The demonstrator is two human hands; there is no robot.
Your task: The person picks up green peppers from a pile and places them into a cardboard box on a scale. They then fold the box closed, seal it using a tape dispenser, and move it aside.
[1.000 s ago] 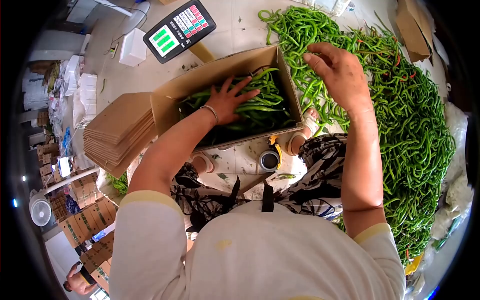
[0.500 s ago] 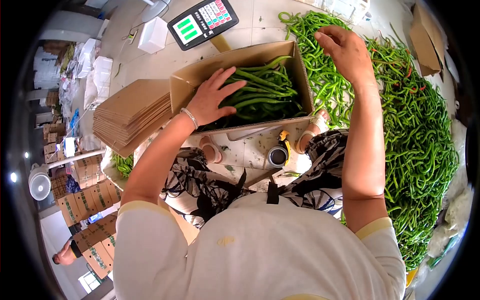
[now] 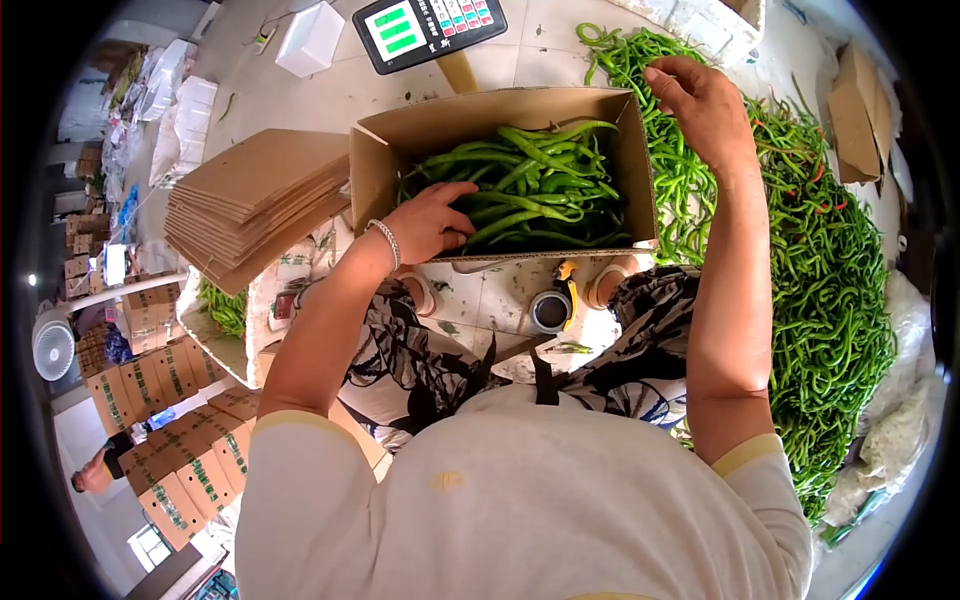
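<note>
Long green chili peppers (image 3: 545, 180) lie in an open cardboard box (image 3: 400, 125) in front of me. My left hand (image 3: 432, 222) reaches over the box's near left side, with fingers apart at the peppers' edge. Nothing shows in its grasp; some fingertips are hard to make out. My right hand (image 3: 705, 110) hangs above the pile of green chilies (image 3: 825, 300), right of the box. Its fingers are loosely bent, thumb apart, and no pepper is visible in them.
Behind the box stands a digital scale display (image 3: 430, 30). Stacked flat cardboard pieces (image 3: 260, 190) lie to the left, above a white foam box (image 3: 215, 340) holding chilies. A tape roll (image 3: 551, 312) is on the floor between my feet. Far left, a person (image 3: 95, 472) is beside stacked cartons.
My left hand has moved down and toward the box's near edge, uncovering more peppers. Peppers in the box lie differently. My right hand stays over the pile, slightly lower.
</note>
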